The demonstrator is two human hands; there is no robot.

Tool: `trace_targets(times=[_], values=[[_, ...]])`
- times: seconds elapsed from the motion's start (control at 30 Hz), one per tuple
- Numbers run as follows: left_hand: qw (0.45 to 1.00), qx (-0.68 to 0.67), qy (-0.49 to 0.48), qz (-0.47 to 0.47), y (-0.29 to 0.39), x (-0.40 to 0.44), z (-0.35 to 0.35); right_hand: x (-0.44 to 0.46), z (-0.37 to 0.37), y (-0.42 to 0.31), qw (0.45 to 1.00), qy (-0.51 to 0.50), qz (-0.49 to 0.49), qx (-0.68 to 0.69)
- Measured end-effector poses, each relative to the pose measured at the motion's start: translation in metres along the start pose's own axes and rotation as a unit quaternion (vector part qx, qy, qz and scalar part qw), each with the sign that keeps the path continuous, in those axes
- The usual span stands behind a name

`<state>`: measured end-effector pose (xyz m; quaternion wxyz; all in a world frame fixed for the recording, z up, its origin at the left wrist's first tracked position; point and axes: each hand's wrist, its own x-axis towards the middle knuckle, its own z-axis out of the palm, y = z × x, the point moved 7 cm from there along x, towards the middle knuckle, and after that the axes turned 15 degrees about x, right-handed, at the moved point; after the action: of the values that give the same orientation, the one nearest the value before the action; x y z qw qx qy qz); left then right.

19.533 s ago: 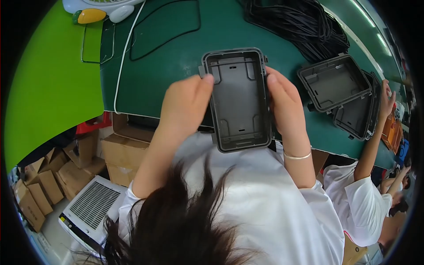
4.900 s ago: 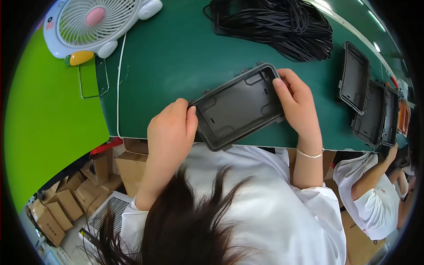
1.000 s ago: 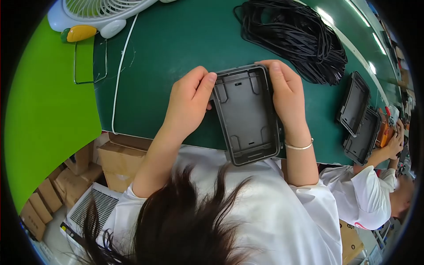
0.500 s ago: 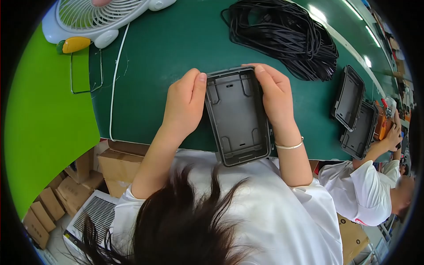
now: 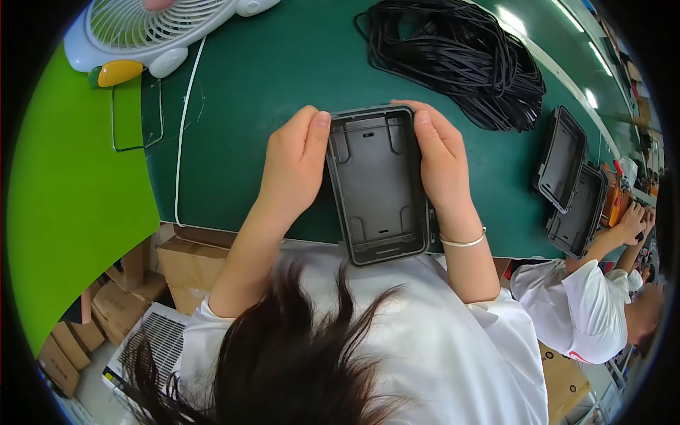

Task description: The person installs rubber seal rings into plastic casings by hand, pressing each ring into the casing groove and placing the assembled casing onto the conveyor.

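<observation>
A dark grey plastic case half (image 5: 375, 188), rectangular with a raised rim and moulded ribs inside, is held above the front edge of the green table, its hollow side facing up. My left hand (image 5: 297, 156) grips its upper left side, thumb on the rim and the other fingers curled out of sight. On the upper right side my right hand (image 5: 445, 156) is closed on it the same way, with a bangle (image 5: 464, 241) at the wrist. A thin line crosses the case near its top end. The underside of the case is hidden.
A large bundle of black cable (image 5: 460, 60) lies at the back. Two similar case halves (image 5: 563, 159) overlap on the right, near a co-worker's hands (image 5: 634, 223). A fan (image 5: 156, 28) with a white cord stands at the back left. Cardboard boxes (image 5: 191, 269) sit below.
The case and both my hands have shifted very slightly left. At the right edge the co-worker's hands have come closer together. A dark shape has appeared by the boxes at lower left.
</observation>
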<state>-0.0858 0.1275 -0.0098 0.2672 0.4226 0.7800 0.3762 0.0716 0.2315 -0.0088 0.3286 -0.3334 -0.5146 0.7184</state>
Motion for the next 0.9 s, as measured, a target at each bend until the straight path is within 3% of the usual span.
trace_targets(times=[0.03, 0.1, 0.13, 0.23, 0.37, 0.47, 0.7, 0.9], values=[[0.999, -0.031, -0.020, -0.034, -0.005, 0.001, 0.002, 0.001, -0.002, 0.001, 0.999, 0.012, 0.009, 0.038], [0.982, -0.124, -0.052, -0.134, -0.006, -0.008, 0.001, -0.002, -0.013, 0.000, 0.991, 0.036, 0.120, 0.045], [0.966, -0.170, -0.068, -0.184, -0.007, -0.015, 0.002, -0.003, -0.009, -0.004, 0.991, 0.032, 0.119, 0.046], [0.975, -0.119, -0.124, -0.141, -0.002, -0.023, 0.009, -0.002, -0.006, -0.009, 0.997, -0.003, 0.044, -0.063], [0.984, -0.107, -0.103, -0.095, -0.002, -0.023, 0.015, -0.003, -0.003, -0.013, 0.976, -0.031, -0.036, -0.214], [0.985, -0.113, -0.100, -0.087, -0.005, -0.022, 0.014, -0.002, 0.000, -0.015, 0.977, -0.033, -0.059, -0.203], [0.979, -0.054, -0.132, -0.143, 0.001, -0.034, 0.009, -0.016, -0.011, -0.007, 0.995, 0.003, 0.095, -0.027], [0.994, 0.020, -0.093, -0.057, -0.001, -0.032, 0.012, -0.019, -0.001, -0.012, 0.968, -0.007, 0.033, -0.247]])
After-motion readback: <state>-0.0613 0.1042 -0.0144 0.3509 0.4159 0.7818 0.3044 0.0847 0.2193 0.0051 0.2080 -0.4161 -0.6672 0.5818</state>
